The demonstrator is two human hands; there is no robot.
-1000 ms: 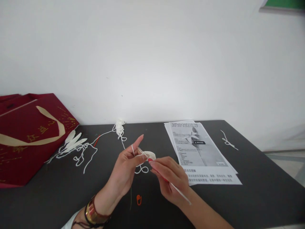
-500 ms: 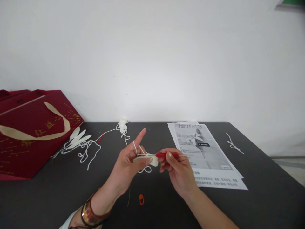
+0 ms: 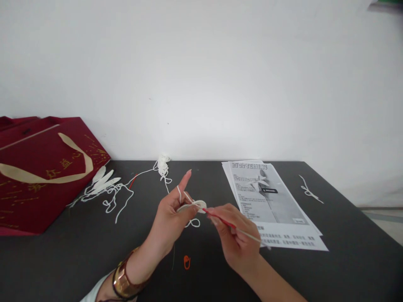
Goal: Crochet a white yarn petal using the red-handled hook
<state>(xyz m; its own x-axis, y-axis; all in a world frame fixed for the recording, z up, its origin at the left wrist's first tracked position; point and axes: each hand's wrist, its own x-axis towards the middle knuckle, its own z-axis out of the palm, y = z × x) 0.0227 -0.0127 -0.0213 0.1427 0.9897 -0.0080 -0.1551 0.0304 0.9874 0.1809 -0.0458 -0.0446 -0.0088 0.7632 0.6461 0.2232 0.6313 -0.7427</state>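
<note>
Between the thumb and fingers of my left hand point(image 3: 171, 218) is a small white crochet piece point(image 3: 199, 205). White yarn loops round the raised index finger of that hand and runs down to the piece. My right hand point(image 3: 237, 235) grips a crochet hook point(image 3: 225, 222) with a red handle, its tip at the piece's right edge. The hook slants down to the right, its rear end sticking out past the hand. A loop of white yarn point(image 3: 194, 223) hangs below the piece. Fingers hide part of the piece and the hook's tip.
An orange stitch marker point(image 3: 187, 262) lies in front of the hands. At left stand a dark red gift bag point(image 3: 47, 197), white crocheted petals point(image 3: 102, 181) and loose yarn. A small yarn bundle point(image 3: 163, 164) sits by the wall. Printed sheets point(image 3: 283, 201) and a yarn scrap point(image 3: 308, 191) lie right.
My right hand has turned and lowered, so the hook has gone from nearly level to slanting down rightward. The crochet piece has tilted slightly in my left hand, which stays in about the same place.
</note>
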